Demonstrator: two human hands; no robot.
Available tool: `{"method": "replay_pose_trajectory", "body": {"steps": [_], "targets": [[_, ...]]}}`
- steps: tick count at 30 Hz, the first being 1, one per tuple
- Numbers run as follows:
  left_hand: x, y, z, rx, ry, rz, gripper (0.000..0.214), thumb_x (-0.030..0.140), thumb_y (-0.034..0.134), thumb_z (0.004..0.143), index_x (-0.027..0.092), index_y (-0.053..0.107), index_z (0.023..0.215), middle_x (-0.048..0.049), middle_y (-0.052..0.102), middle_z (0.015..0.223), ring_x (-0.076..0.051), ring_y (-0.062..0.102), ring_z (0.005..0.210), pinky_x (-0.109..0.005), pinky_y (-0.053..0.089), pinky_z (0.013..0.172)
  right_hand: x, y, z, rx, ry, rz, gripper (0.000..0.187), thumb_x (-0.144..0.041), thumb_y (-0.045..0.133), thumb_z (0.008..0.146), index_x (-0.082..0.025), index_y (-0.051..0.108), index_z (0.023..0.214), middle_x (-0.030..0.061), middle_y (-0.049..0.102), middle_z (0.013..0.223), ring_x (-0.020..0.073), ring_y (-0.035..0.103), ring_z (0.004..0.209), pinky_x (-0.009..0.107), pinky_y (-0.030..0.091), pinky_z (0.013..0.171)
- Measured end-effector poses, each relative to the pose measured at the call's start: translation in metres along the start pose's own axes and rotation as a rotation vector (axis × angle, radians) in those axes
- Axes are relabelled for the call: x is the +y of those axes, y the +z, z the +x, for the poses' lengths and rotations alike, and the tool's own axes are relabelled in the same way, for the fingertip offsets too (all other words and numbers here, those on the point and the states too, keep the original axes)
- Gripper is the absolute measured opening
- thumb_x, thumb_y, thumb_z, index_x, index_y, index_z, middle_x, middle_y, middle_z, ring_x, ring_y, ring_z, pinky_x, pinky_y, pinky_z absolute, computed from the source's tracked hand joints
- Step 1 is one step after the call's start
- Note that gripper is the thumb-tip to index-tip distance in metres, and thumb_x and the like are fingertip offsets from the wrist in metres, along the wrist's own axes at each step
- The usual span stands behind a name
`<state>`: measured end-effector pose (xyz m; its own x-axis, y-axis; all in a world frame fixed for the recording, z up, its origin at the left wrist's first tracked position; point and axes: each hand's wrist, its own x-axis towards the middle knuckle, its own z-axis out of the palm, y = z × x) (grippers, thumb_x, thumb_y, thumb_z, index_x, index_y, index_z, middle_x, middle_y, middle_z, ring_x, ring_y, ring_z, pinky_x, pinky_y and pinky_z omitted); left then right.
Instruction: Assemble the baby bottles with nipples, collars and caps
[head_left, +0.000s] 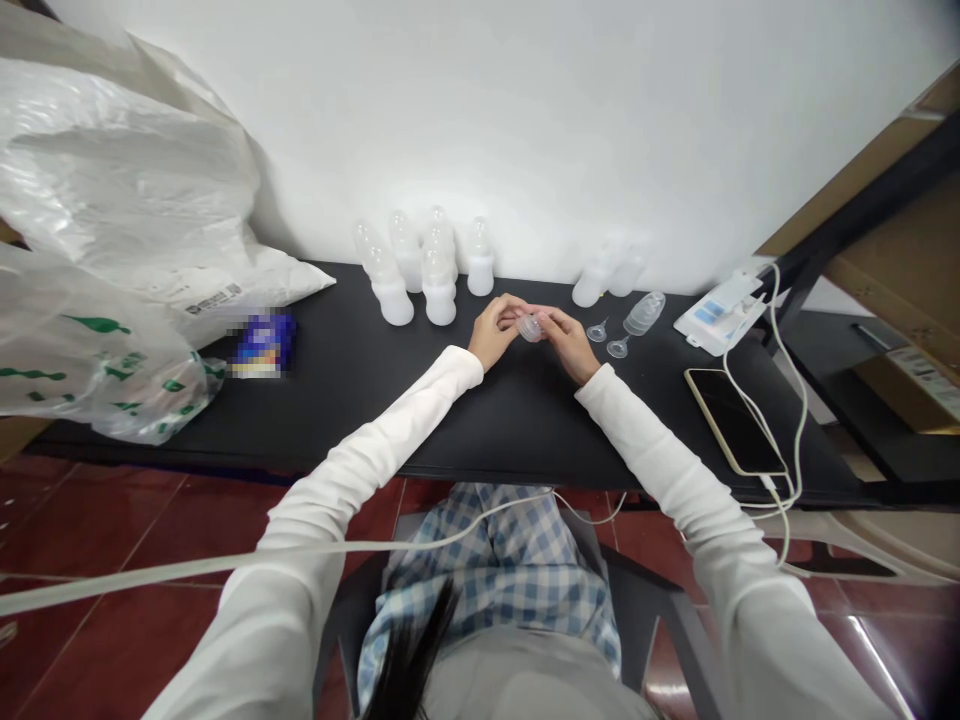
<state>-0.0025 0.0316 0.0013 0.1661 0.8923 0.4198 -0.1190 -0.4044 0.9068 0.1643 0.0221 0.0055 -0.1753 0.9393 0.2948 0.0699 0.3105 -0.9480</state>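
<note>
Head view looks down on a black tabletop (pixel 525 430) set against a white wall (pixel 525 110). Using the hands as the dial's centre, 12 o'clock points to the wall. The left hand (pixel 493 335) and right hand (pixel 570 345) meet over the table, holding a small, clear ribbed plastic piece (pixel 529 327) between them. Each hand's fingers are pressed closely together, and their tips pinch the piece from either side.

Translucent baby bottles (pixel 392 285) stand upright in a loose cluster at 11 o'clock, while two paler bottles (pixel 600 275) stand at 1 o'clock. Just beside those, a clear ribbed bottle part (pixel 643 313) lies tilted, and two small clear funnels (pixel 607 337) rest at 3 o'clock. A white device (pixel 720 316) sits at 2 o'clock, with a white cable (pixel 780 400) running past a smartphone (pixel 733 421) at 4 o'clock. A partly blurred blue packet (pixel 262 343) lies at 9 o'clock, near white plastic bags (pixel 112 170) heaped at 10 o'clock.
</note>
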Motion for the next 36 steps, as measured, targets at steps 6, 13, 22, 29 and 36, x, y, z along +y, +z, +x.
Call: {"method": "replay_pose_trajectory", "body": {"steps": [6, 13, 22, 29, 36], "targets": [[-0.015, 0.016, 0.033, -0.061, -0.102, -0.029, 0.042, 0.007, 0.061, 0.074, 0.021, 0.047, 0.11, -0.0042, 0.064, 0.104, -0.014, 0.068, 0.098, -0.035, 0.054, 0.095, -0.012, -0.025, 0.007, 0.337, -0.124, -0.083, 0.054, -0.074, 0.062, 0.077, -0.02, 0.065, 0.082, 0.0078, 0.072, 0.101, 0.0148, 0.062, 0.073, 0.032, 0.054, 0.065], [-0.025, 0.084, 0.102, -0.118, -0.149, 0.438, 0.062, 0.02, 0.073, 0.073, 0.014, 0.043, 0.126, -0.0223, 0.049, 0.141, -0.029, 0.046, 0.138, -0.042, 0.038, 0.114, -0.007, -0.063, 0.021, 0.79, -0.27, -0.188, 0.049, -0.071, 0.052, 0.087, -0.022, 0.05, 0.082, -0.0026, 0.053, 0.075, 0.011, 0.053, 0.063, 0.027, 0.049, 0.06], [-0.016, 0.112, 0.111, -0.117, -0.152, 0.684, 0.044, 0.027, 0.07, 0.083, 0.014, 0.048, 0.119, -0.0177, 0.061, 0.12, -0.031, 0.057, 0.12, -0.042, 0.042, 0.103, -0.018, -0.077, 0.019, 0.81, -0.326, -0.257, 0.046, -0.068, 0.051, 0.09, -0.022, 0.056, 0.092, -0.0029, 0.054, 0.075, 0.0105, 0.054, 0.061, 0.028, 0.049, 0.059], [0.011, 0.039, 0.052, -0.091, 0.191, 0.584, 0.052, 0.024, 0.078, 0.073, 0.021, 0.059, 0.121, -0.0089, 0.051, 0.116, -0.026, 0.057, 0.112, -0.042, 0.044, 0.107, -0.023, -0.075, 0.015, 0.583, -0.275, -0.228, 0.051, -0.069, 0.06, 0.083, -0.023, 0.068, 0.102, 0.0001, 0.065, 0.08, 0.0143, 0.063, 0.072, 0.03, 0.056, 0.068], [0.016, -0.033, 0.002, -0.098, 0.226, 0.514, 0.052, 0.036, 0.086, 0.069, 0.026, 0.069, 0.117, -0.0049, 0.051, 0.108, -0.024, 0.058, 0.111, -0.046, 0.043, 0.111, -0.02, -0.048, 0.003, 0.088, -0.098, -0.113, 0.048, -0.062, 0.075, 0.075, -0.022, 0.073, 0.102, 0.0041, 0.074, 0.093, 0.017, 0.067, 0.079, 0.036, 0.06, 0.078]]}}
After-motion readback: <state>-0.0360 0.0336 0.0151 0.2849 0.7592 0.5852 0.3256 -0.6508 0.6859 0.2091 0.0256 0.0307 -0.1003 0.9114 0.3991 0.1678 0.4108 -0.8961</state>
